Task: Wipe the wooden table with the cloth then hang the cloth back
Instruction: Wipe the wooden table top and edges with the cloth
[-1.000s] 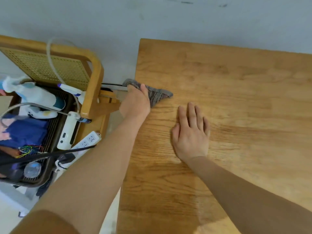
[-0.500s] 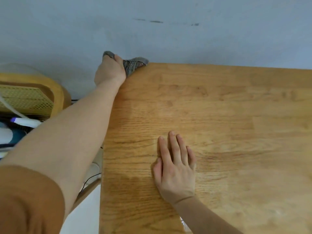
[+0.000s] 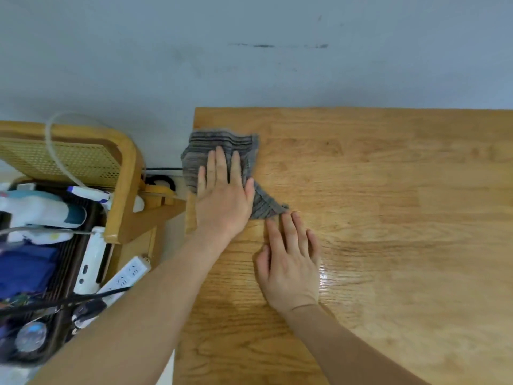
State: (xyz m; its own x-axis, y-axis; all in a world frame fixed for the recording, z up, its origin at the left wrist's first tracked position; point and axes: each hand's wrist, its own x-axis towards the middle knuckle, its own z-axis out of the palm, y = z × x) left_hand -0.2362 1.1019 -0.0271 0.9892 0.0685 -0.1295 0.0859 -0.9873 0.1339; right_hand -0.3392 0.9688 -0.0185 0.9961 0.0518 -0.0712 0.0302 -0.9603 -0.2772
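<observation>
My left hand [image 3: 222, 198] lies flat, fingers spread, pressing the grey striped cloth [image 3: 222, 154] onto the far left corner of the wooden counter [image 3: 388, 218]; one edge of the cloth overhangs the counter's left side. My right hand [image 3: 290, 262] rests palm-down, open and holding nothing, just beside the cloth's near tip. To wipe well, I judge I should keep the palm's pressure even, sweep in overlapping passes along the grain, and draw the overhanging edge inward so it cannot slide off toward the chair [image 3: 122, 168].

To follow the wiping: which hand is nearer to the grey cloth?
Left. The left hand lies flat on the cloth; the right hand rests on the table beside the cloth's corner.
</observation>
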